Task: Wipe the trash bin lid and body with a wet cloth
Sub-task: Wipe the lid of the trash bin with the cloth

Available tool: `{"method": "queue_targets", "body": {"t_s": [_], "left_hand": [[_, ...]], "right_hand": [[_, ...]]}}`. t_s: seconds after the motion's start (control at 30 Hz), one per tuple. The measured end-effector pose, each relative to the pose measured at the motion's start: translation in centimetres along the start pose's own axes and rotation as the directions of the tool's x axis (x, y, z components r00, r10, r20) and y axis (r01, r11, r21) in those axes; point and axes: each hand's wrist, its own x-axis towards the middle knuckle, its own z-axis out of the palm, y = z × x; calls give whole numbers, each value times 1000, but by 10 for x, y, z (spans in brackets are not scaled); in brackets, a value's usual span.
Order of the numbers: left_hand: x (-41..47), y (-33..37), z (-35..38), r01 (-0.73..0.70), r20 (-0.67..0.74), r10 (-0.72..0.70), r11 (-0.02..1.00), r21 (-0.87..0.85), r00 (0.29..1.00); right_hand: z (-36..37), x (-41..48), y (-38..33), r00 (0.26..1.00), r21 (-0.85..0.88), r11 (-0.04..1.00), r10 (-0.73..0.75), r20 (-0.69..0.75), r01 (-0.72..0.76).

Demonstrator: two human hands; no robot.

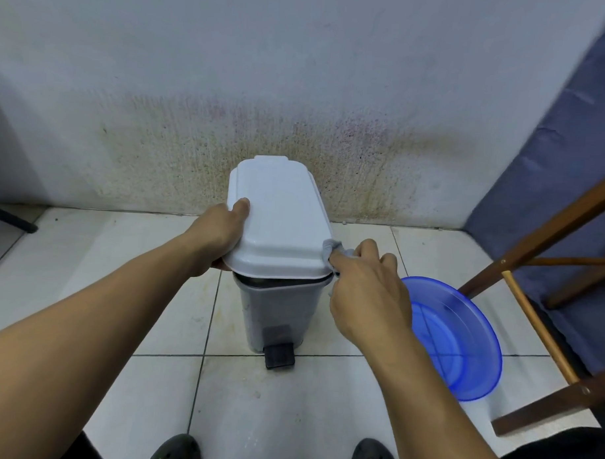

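Observation:
A small grey pedal trash bin (pixel 274 310) stands on the tiled floor against the wall. Its pale lid (pixel 280 221) is lifted slightly at the front, showing a dark gap beneath. My left hand (pixel 222 233) grips the lid's left edge, thumb on top and fingers underneath. My right hand (pixel 367 290) is closed on a grey cloth (pixel 331 247), which it presses against the lid's front right corner. Most of the cloth is hidden in that hand. The black pedal (pixel 279 355) sticks out at the bin's base.
A blue plastic basin (pixel 462 341) sits on the floor right of the bin, close to my right wrist. A wooden frame (pixel 537 327) with blue fabric stands at the far right. The stained wall (pixel 194 139) is directly behind the bin. My shoes (pixel 372 455) are near the bottom edge.

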Motion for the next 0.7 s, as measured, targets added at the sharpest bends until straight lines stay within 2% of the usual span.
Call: {"method": "queue_targets", "body": {"t_s": [0.27, 0.5, 0.7], "left_hand": [[0, -1, 0, 6, 2, -6, 1000, 11, 1000], [1, 0, -3, 20, 16, -19, 1000, -20, 1000], [-1, -1, -2, 25, 15, -24, 998, -56, 1000]], "right_hand": [[-1, -22, -42, 998, 8, 998, -60, 1, 60], [-3, 3, 2, 1000, 38, 999, 10, 0, -10], [4, 32, 19, 1000, 28, 1000, -1, 8, 1]]}}
